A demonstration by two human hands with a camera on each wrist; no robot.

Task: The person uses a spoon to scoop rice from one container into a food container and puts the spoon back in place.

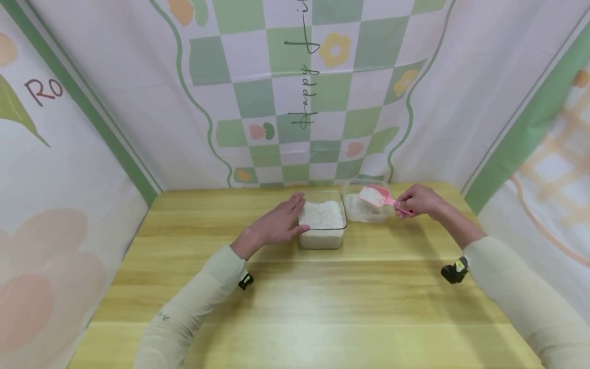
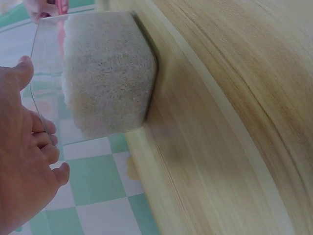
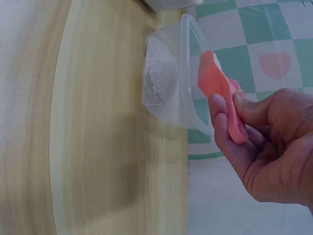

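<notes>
Pinching the small pink plastic scoop [image 1: 379, 196] by its handle, the right hand [image 1: 421, 201] holds it, loaded with loose rice, over the round clear tub [image 1: 367, 207]; it looks light but spill-prone. The left hand [image 1: 276, 224] rests flat-fingered against the square clear rice container [image 1: 322, 224] on the wooden desk [image 1: 295, 302].

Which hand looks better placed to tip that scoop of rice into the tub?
Probably the right hand: it pinches the pink scoop, loaded with rice, over the round tub. The left hand only rests against the square tub.

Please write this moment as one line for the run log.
left hand: touches rice container | right hand: holds pink scoop with rice over round tub
</notes>
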